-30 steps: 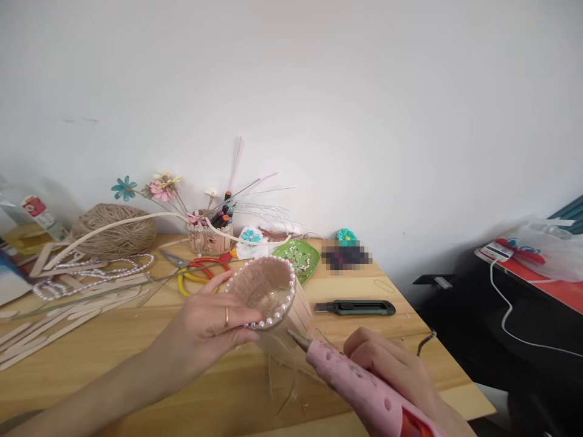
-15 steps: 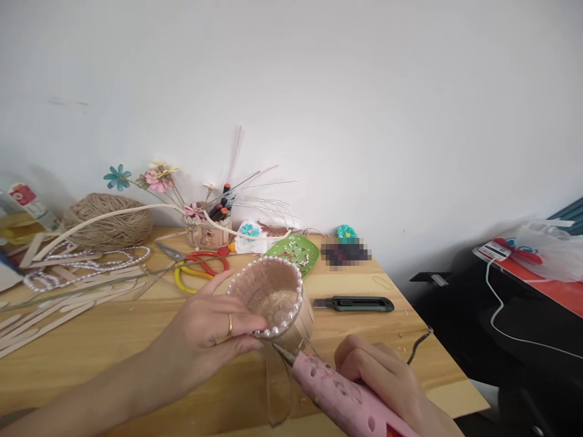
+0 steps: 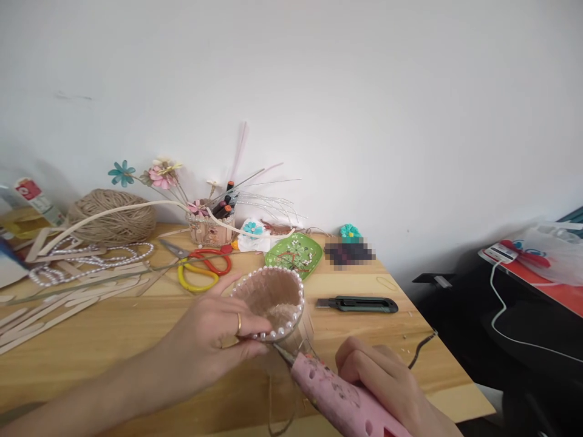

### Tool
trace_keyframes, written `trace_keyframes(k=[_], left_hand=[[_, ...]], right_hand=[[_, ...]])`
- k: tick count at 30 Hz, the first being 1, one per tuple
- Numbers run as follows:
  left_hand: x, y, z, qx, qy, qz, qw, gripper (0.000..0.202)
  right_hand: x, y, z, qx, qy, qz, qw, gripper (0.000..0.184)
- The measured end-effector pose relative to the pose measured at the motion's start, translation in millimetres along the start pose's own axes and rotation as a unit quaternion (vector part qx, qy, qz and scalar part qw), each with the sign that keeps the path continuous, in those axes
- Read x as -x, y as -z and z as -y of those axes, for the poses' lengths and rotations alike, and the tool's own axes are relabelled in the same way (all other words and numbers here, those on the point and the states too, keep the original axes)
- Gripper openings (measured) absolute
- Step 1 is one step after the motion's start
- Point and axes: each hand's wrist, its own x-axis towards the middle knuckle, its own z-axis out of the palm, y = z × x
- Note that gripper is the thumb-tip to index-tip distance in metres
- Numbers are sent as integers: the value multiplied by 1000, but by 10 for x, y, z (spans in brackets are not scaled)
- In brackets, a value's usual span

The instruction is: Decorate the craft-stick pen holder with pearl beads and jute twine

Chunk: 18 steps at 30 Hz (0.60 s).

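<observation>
I see a round cup between two hands, at about half past six from the middle of my view.
Its inside wall is pinkish and ribbed, and round white pearl beads circle the tilted rim. The left hand is pinched on this rim at the cup's eight o'clock, thumb outside, finger over the beads. The right hand is curled around a smooth pink glue gun, whose pointed metal nozzle is at the rim's six o'clock; whether it touches, I cannot tell. From the cup, I find a glossy green dish at one o'clock, a cutter at three, flat wooden sticks at nine.
</observation>
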Motion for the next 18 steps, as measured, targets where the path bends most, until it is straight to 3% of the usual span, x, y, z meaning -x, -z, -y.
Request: trace_keyframes(k=[18], left_hand=[[1,1,14,27,39,8,999,11]], right_hand=[[94,-71,-94,-9,4,-14,1000,24]])
